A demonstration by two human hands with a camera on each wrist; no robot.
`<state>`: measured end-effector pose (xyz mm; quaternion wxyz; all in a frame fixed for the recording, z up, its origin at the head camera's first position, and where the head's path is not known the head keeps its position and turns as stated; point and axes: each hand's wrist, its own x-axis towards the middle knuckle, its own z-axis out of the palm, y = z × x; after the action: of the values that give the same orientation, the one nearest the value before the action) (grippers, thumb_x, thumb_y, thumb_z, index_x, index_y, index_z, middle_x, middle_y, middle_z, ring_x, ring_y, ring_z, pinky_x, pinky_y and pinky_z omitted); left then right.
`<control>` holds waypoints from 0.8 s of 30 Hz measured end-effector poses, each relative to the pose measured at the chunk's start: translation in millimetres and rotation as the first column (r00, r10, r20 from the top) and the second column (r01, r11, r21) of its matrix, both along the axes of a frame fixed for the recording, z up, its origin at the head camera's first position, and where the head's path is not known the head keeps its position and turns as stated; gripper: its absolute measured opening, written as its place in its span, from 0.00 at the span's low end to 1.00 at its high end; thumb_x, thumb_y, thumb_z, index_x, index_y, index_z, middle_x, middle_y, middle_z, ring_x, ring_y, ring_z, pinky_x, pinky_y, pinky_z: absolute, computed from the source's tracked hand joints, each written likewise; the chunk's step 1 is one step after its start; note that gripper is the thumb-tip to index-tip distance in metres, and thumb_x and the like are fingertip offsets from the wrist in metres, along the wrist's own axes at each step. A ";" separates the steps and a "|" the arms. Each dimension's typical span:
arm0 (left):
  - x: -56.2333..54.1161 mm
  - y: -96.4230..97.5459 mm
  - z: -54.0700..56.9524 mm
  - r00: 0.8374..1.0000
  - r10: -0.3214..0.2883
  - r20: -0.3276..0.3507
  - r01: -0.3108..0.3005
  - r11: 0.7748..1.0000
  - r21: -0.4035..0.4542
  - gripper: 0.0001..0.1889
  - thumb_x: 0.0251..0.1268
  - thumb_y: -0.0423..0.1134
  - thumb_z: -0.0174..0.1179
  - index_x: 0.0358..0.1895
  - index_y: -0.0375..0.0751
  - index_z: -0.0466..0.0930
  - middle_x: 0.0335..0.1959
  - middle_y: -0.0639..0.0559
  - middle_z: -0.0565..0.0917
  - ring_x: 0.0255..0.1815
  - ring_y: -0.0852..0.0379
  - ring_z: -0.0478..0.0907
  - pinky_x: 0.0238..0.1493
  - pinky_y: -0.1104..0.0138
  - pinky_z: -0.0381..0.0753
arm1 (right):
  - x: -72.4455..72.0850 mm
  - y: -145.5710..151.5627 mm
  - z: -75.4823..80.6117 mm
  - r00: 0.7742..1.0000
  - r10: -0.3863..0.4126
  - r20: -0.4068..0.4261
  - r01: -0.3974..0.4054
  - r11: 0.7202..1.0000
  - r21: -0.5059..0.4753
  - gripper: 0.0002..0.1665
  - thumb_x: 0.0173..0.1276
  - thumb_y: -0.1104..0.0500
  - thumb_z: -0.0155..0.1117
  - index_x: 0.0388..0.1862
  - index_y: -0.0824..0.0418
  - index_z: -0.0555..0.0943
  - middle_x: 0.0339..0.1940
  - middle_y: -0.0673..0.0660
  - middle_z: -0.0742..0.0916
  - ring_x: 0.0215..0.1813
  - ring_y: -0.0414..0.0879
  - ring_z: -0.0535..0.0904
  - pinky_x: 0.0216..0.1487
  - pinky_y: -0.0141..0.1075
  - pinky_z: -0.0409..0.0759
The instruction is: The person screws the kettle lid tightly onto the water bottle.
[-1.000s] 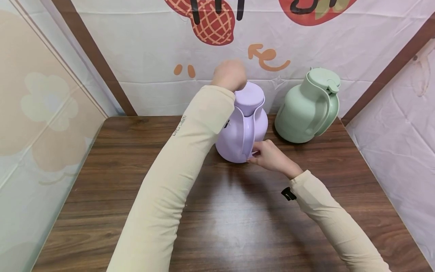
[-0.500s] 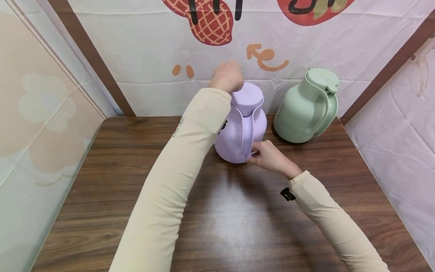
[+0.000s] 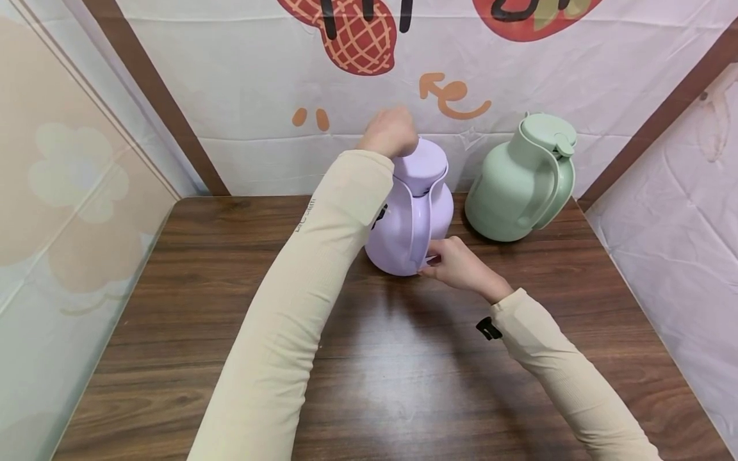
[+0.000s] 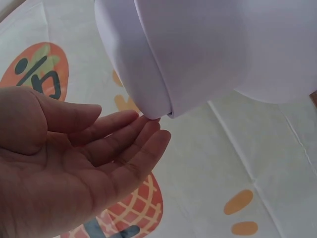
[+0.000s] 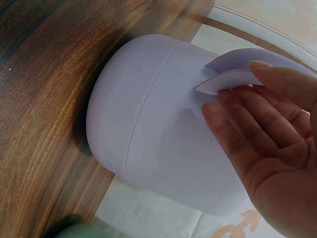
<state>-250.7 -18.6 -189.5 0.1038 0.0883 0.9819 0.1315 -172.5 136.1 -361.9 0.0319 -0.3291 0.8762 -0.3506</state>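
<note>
A lilac thermos jug (image 3: 392, 240) stands upright on the table, its handle facing me. My left hand (image 3: 391, 131) is at the far left side of the jug's lid (image 3: 423, 161). The left wrist view has that hand (image 4: 94, 148) with thumb and fingers loosely extended, fingertips touching the rim of the lid (image 4: 141, 84). My right hand (image 3: 458, 264) is low on the handle (image 3: 421, 224). Seen from the right wrist, this hand (image 5: 272, 144) pinches the handle's edge (image 5: 228, 81) between thumb and fingers. The left forearm hides part of the jug.
A light green thermos jug (image 3: 501, 192) stands to the right of the lilac one, near the back edge. The wood-grain table (image 3: 375, 390) meets a printed cloth wall (image 3: 248, 83) behind, with more cloth on both sides.
My left hand has shifted very slightly right at the lid. My right hand stays on the handle, and both jugs keep their places.
</note>
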 end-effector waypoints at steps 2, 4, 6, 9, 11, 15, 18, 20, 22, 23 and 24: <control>0.1 -0.1 0.4 1.000 -0.003 0.010 0.003 1.000 0.001 0.06 0.62 0.33 0.41 0.32 0.40 0.68 0.48 0.47 0.73 0.46 0.53 0.65 0.44 0.68 0.64 | 0.2 0.0 0.6 1.000 0.003 0.000 -0.003 1.000 -0.001 0.08 0.48 0.71 0.65 0.30 0.65 0.81 0.31 0.59 0.86 0.35 0.49 0.83 0.36 0.39 0.80; 0.9 -0.2 1.2 1.000 -0.001 0.019 0.001 1.000 0.004 0.06 0.62 0.33 0.41 0.29 0.41 0.66 0.47 0.48 0.73 0.45 0.53 0.65 0.43 0.69 0.64 | 0.7 -0.1 1.6 1.000 0.002 -0.003 -0.002 1.000 0.002 0.08 0.48 0.70 0.66 0.30 0.65 0.81 0.31 0.59 0.86 0.35 0.49 0.83 0.36 0.39 0.80; 1.7 -0.4 2.7 1.000 0.000 0.025 0.000 1.000 -0.003 0.06 0.62 0.32 0.40 0.30 0.41 0.67 0.47 0.48 0.73 0.45 0.53 0.65 0.41 0.69 0.65 | 1.1 0.0 2.4 1.000 0.001 -0.006 -0.001 1.000 0.007 0.08 0.48 0.70 0.66 0.30 0.65 0.81 0.31 0.59 0.86 0.35 0.49 0.83 0.36 0.39 0.80; 4.0 -0.7 5.7 1.000 0.020 0.021 -0.020 1.000 -0.017 0.08 0.61 0.32 0.41 0.37 0.39 0.71 0.49 0.47 0.73 0.47 0.53 0.66 0.43 0.68 0.67 | 1.3 -0.2 3.3 1.000 0.001 -0.001 -0.001 1.000 0.006 0.08 0.48 0.70 0.66 0.30 0.65 0.81 0.31 0.58 0.86 0.35 0.49 0.83 0.36 0.38 0.80; 6.0 -1.2 6.8 0.999 0.035 0.013 -0.034 0.999 -0.021 0.11 0.62 0.33 0.41 0.43 0.38 0.72 0.51 0.47 0.73 0.48 0.53 0.67 0.46 0.67 0.68 | 1.2 -0.4 2.9 1.000 0.002 0.003 -0.002 1.000 0.006 0.08 0.49 0.70 0.66 0.30 0.65 0.81 0.31 0.58 0.86 0.35 0.49 0.83 0.36 0.38 0.80; 10.8 -2.1 7.0 0.998 0.058 -0.013 -0.058 0.998 0.006 0.13 0.62 0.33 0.41 0.45 0.38 0.74 0.53 0.47 0.74 0.51 0.51 0.67 0.49 0.65 0.68 | 0.8 -0.2 2.6 1.000 0.001 0.013 -0.001 1.000 0.003 0.07 0.49 0.71 0.65 0.30 0.65 0.81 0.31 0.59 0.86 0.35 0.49 0.83 0.36 0.38 0.80; 13.1 -2.1 6.2 0.998 0.053 -0.037 -0.052 0.999 0.016 0.14 0.62 0.34 0.42 0.46 0.37 0.74 0.53 0.46 0.74 0.53 0.50 0.67 0.52 0.64 0.67 | 0.6 0.2 2.3 1.000 0.002 0.021 -0.002 1.000 -0.001 0.07 0.49 0.71 0.65 0.30 0.66 0.81 0.31 0.59 0.86 0.35 0.50 0.83 0.36 0.39 0.80; 13.5 -1.9 5.7 0.998 0.047 -0.045 -0.046 0.999 0.017 0.14 0.62 0.35 0.43 0.47 0.37 0.74 0.54 0.45 0.74 0.55 0.49 0.67 0.53 0.63 0.67 | 0.6 0.3 1.9 1.000 0.001 0.020 -0.001 1.000 -0.001 0.07 0.49 0.71 0.65 0.30 0.65 0.81 0.31 0.59 0.86 0.35 0.50 0.83 0.36 0.39 0.80; 13.3 -1.7 5.3 0.998 0.044 -0.049 -0.043 0.999 0.019 0.14 0.63 0.36 0.43 0.47 0.37 0.74 0.54 0.45 0.74 0.56 0.49 0.67 0.53 0.63 0.67 | 0.6 0.1 1.6 1.000 -0.001 0.014 0.001 1.000 -0.001 0.07 0.49 0.71 0.65 0.30 0.65 0.81 0.31 0.59 0.86 0.35 0.50 0.83 0.37 0.39 0.80; 13.2 -1.6 5.1 0.998 0.045 -0.049 -0.044 0.999 0.020 0.14 0.62 0.36 0.43 0.47 0.37 0.74 0.54 0.46 0.74 0.55 0.49 0.67 0.53 0.63 0.67 | 0.8 -0.1 1.6 1.000 -0.002 0.008 0.002 1.000 -0.002 0.07 0.49 0.71 0.65 0.30 0.65 0.81 0.31 0.59 0.86 0.35 0.50 0.83 0.36 0.39 0.80; 12.9 -1.5 4.9 0.998 0.047 -0.048 -0.046 0.999 0.024 0.14 0.62 0.36 0.43 0.46 0.37 0.74 0.54 0.46 0.74 0.55 0.49 0.67 0.53 0.63 0.67 | 0.6 0.0 1.0 1.000 -0.003 0.005 0.003 1.000 -0.002 0.07 0.49 0.71 0.65 0.30 0.65 0.81 0.31 0.59 0.86 0.35 0.49 0.83 0.36 0.39 0.80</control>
<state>-237.8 -20.1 -184.6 0.0759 0.0698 0.9843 0.1431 -172.0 136.1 -361.0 0.0333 -0.3271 0.8763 -0.3522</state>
